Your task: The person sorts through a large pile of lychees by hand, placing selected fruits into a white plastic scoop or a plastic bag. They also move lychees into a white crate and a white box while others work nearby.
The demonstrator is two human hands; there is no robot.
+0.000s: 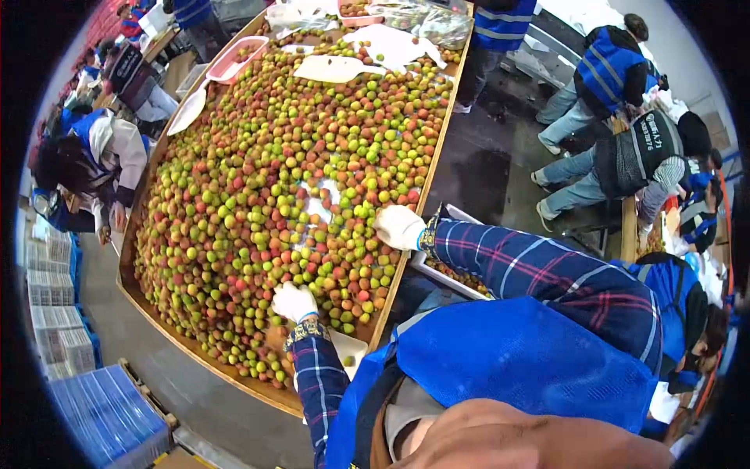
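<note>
The fingers of the left hand (pixel 295 301), in a white glove, are curled down and held close together on the heap of fruit (pixel 273 180). Whether they pinch a single piece I cannot tell. The right hand (pixel 398 227), also in a white glove, lies just right of the frame's centre. Its fingers are bunched and pressed onto the fruit at the near edge of the pile, and their grip is likewise hidden.

Both wrists run back into plaid sleeves (pixel 531 266), and these lead to a blue vest (pixel 516 352) in the lower right of the frame.

The fruit is small and round, green and red. It covers a long wooden sorting table (pixel 195 344) that runs from the lower middle of the frame to the top. A white board (pixel 349 344) lies at the table's lower corner, just beside the left forearm. Under the right forearm sits a white tray (pixel 457 288) with more fruit in it.

Near the top of the frame lie a white scoop (pixel 332 69) and a pink basket (pixel 233 61). Other people in blue vests (pixel 605 66) stand along both sides. Stacked crates (pixel 55 313) fill the lower left.
</note>
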